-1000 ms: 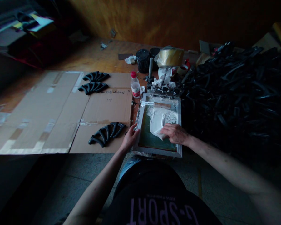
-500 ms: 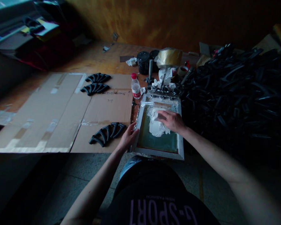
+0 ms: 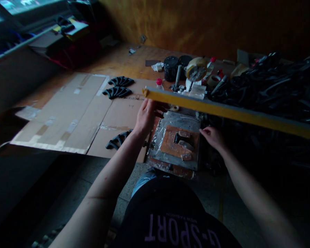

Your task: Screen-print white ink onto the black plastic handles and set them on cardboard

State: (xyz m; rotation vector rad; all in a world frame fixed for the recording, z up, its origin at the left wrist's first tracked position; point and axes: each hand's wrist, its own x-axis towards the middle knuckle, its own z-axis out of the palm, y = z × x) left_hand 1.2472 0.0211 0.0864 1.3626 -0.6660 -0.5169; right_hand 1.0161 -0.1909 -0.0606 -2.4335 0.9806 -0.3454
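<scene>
A screen frame [image 3: 222, 109] is tilted up and seen nearly edge-on, as a long grey and yellow bar. My left hand [image 3: 147, 115] holds its left end from below, fingers curled under it. Beneath lies a grey base plate [image 3: 158, 151] with a brown board [image 3: 167, 146] on it. One black curved part [image 3: 184, 140] rests on this board. My right hand [image 3: 212, 136] is beside the plate's right edge with its fingers pinched together; whether anything is between them is too small to tell.
Black curved parts [image 3: 120, 81] lie on flat cardboard [image 3: 67, 100] at the left. Behind the frame stand a red-capped bottle [image 3: 159, 82], a dark tub [image 3: 171, 67] and a tape roll [image 3: 196, 69]. A large heap of black parts [image 3: 268, 86] fills the right.
The frame has swung up off the base, uncovering the board and black part. My left hand rose with it. My right hand has left the white paste and moved right. The view has shifted.
</scene>
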